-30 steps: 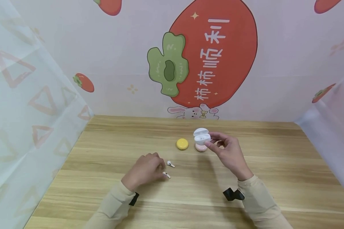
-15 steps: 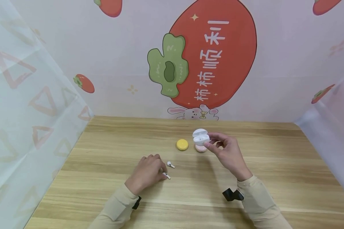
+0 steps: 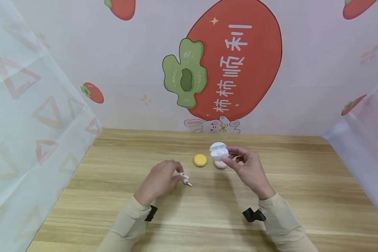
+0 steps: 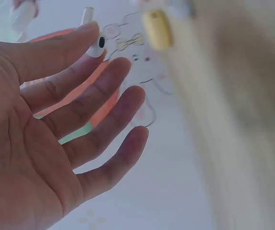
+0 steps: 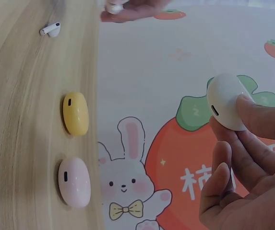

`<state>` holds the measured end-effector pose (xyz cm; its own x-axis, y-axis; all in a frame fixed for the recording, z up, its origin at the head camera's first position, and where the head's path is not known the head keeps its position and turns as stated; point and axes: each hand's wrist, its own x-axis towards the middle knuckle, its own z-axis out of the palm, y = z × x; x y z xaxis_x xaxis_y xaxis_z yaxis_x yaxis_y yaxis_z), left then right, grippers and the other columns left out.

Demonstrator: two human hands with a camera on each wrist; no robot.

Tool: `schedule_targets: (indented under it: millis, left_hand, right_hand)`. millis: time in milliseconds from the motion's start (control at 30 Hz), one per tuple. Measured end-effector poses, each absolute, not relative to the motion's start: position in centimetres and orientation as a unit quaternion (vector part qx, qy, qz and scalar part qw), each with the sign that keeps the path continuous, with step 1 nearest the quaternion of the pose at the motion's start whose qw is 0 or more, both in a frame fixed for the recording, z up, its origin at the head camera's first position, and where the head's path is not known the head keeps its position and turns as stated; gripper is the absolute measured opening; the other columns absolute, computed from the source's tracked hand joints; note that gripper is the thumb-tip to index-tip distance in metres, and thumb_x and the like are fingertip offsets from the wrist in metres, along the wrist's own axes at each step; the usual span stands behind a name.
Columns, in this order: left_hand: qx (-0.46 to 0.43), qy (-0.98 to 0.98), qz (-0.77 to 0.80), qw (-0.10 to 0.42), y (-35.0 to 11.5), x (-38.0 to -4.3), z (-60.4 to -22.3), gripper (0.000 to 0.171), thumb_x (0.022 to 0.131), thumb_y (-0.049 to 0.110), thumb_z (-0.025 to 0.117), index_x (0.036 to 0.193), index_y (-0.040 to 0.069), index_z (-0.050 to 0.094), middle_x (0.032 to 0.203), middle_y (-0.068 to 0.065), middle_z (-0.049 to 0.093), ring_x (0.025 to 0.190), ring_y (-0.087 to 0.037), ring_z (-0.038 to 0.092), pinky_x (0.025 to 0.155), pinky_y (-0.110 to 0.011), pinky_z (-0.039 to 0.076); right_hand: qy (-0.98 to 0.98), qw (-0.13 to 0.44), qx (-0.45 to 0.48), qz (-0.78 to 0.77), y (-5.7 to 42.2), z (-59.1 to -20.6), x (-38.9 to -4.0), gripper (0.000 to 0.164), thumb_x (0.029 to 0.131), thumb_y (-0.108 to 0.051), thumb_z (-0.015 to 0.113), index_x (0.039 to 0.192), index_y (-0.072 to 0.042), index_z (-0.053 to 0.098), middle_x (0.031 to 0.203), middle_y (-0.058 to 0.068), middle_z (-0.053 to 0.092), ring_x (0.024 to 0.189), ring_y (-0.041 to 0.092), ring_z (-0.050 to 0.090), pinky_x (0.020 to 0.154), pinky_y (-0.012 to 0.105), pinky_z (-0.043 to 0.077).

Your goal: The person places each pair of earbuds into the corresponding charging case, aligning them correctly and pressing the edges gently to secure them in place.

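Between thumb and forefinger my left hand (image 3: 159, 181) pinches a white wireless earbud (image 4: 97, 46), raised off the table; in the left wrist view the other fingers spread loosely. A second white earbud (image 3: 187, 182) lies on the wood just below it in the head view, and shows at upper left in the right wrist view. My right hand (image 3: 252, 170) grips a white earbud charging case (image 3: 219, 154) by its side, held in the air with the lid raised and the inner slots facing the head camera. Its rounded outside (image 5: 225, 101) shows in the right wrist view.
Two closed, rounded cases lie on the wooden table (image 3: 119, 154): a yellow one (image 3: 200, 160), and a pink one (image 3: 221, 165) partly hidden behind the white case. A printed cloth wall (image 3: 129, 70) stands along the back edge, with cloth on both sides.
My left hand, at the nearer earbud before, has lifted it and moved up and away from me. The right hand has drifted slightly left with the white case.
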<state>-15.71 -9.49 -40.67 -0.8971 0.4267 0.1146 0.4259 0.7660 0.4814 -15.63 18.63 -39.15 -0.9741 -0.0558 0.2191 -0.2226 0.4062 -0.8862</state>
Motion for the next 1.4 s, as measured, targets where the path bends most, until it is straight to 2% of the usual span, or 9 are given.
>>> schedule_targets:
  millis: [367,733,1067,1400]
  left_hand:
    - [0.224,0.920,0.321,-0.021,-8.4,-16.9,-38.4,0.010,0.089,0.013,0.079,0.097,0.013,0.072,0.089,0.006,0.073,0.087,-0.014,0.066,0.077,-0.038,0.052]
    - [0.250,0.877,0.404,-0.070,-7.6,-17.5,-37.4,0.013,0.089,0.010,0.079,0.102,0.010,0.075,0.092,0.004,0.073,0.093,-0.016,0.067,0.084,-0.038,0.050]
    - [0.264,0.845,0.451,-0.113,-7.8,-17.3,-37.2,0.016,0.092,0.009,0.076,0.108,0.008,0.076,0.098,0.001,0.073,0.098,-0.015,0.066,0.095,-0.042,0.050]
    - [0.274,0.824,0.475,-0.142,-7.7,-17.1,-37.0,0.023,0.090,0.005,0.077,0.112,0.004,0.074,0.099,-0.003,0.073,0.101,-0.019,0.065,0.098,-0.042,0.048]
  right_hand:
    - [-0.828,0.076,0.084,0.549,18.0,-39.1,-15.7,0.031,0.090,-0.008,0.078,0.119,0.000,0.072,0.099,0.010,0.070,0.090,0.022,0.060,0.076,0.025,0.049]
    - [-0.827,0.065,0.079,0.553,17.6,-39.3,-15.6,0.031,0.090,-0.007,0.078,0.120,0.000,0.071,0.101,0.010,0.069,0.092,0.023,0.060,0.077,0.027,0.050]
    - [-0.825,0.061,0.084,0.556,17.4,-39.6,-15.6,0.029,0.090,-0.006,0.078,0.117,0.001,0.072,0.098,0.010,0.069,0.089,0.023,0.060,0.073,0.025,0.049]
    - [-0.827,0.055,0.078,0.554,17.0,-39.6,-15.2,0.031,0.088,-0.008,0.080,0.117,0.000,0.072,0.098,0.009,0.068,0.090,0.024,0.059,0.075,0.027,0.050]
